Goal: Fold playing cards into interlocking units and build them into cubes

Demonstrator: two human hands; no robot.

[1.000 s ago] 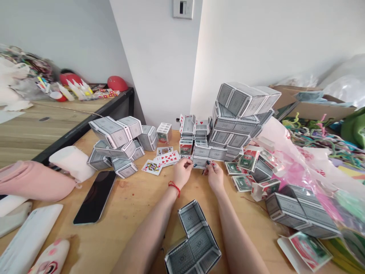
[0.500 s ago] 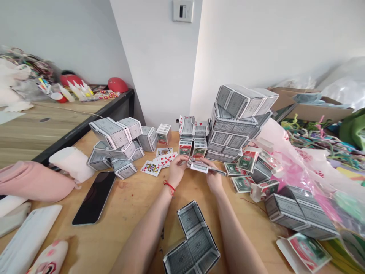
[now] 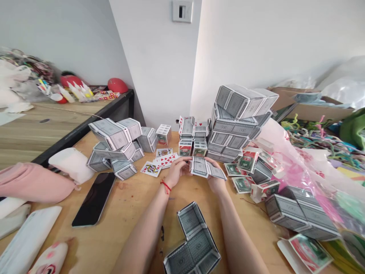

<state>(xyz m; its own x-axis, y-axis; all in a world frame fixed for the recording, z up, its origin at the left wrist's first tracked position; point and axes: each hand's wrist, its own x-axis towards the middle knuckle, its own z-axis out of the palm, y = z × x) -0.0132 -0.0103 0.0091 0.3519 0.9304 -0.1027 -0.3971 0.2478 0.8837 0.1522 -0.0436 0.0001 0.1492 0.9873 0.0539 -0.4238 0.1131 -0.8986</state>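
Note:
Both my hands hold a flat piece made of grey-backed playing cards [image 3: 205, 169] above the wooden table [image 3: 134, 205]. My left hand [image 3: 176, 173], with a red string at the wrist, pinches its left edge. Beneath its right side my right hand [image 3: 215, 182] grips it, fingers mostly hidden. Just beyond stands a tall stack of card-built blocks [image 3: 236, 121] with small card cubes [image 3: 190, 137] to its left. An L-shaped card block [image 3: 192, 241] lies between my forearms.
Another pile of card blocks [image 3: 115, 142] and loose face-up cards [image 3: 161, 161] lie at the left, beside a black phone [image 3: 94, 198] and pink cloth [image 3: 31, 186]. Card boxes [image 3: 251, 171], more blocks [image 3: 302, 215] and pink plastic [image 3: 285, 160] crowd the right. A wall corner [image 3: 196, 76] rises behind.
My hands lifted the card piece off the base of the stack, drew it toward me and tilted it so its grey back faces up.

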